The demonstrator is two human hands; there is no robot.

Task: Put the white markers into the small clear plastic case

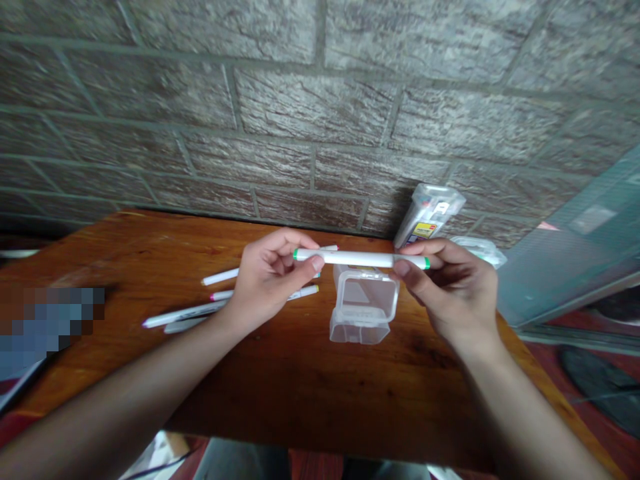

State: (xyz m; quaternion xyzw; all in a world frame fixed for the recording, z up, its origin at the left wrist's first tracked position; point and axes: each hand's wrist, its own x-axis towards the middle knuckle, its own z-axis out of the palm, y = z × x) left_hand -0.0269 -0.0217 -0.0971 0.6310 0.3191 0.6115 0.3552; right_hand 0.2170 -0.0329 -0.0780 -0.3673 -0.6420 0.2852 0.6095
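White twin-tip marker (361, 259) gripped near each end by closed left hand (270, 280) and right hand (445, 287) — held level above open clear plastic box (363, 307) at 12 o'clock; loose markers (185, 313) left at 9 o'clock on wooden table (125, 253).

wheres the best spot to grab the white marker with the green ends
Probably the bare middle of the white marker, coming from above. It is a smooth, straight barrel held level, and the left hand and right hand pinch it near its green ends, leaving the middle free for the fingers to close around.
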